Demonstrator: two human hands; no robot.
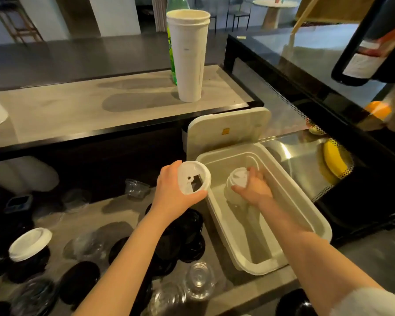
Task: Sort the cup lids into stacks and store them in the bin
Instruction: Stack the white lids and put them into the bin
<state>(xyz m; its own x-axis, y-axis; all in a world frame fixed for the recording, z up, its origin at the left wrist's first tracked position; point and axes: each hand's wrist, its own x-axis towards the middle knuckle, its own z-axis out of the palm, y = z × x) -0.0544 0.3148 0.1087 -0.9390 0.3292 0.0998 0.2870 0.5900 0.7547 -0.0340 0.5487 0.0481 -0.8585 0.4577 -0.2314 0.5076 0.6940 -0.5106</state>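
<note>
Scattered lids (187,224) crowd the counter (116,205) as the left hand (171,192) grips a white lid (193,181) and the right hand (255,188) clasps a stack (235,182) inside the bin (224,224).

Left hand (171,192): fingers wrap lid stack A (193,180), just outside the bin (317,215), left of its rim. Right hand (255,188): fingers grip lid stack B (236,182) inside the bin, toward its far end. Beyond both sets of fingers, bin cover (228,131) stands behind the bin. Further beyond, on the raised shelf (78,110): cup stack (189,58), bottle (176,5) directly behind it. Left of the left fingers: small cup (136,188) on the counter (114,208). Nearer than the fingers: scattered lids (187,226) on the counter. Right of the right fingers, past the bin wall: display case (306,65), banana (333,161) inside.
</note>
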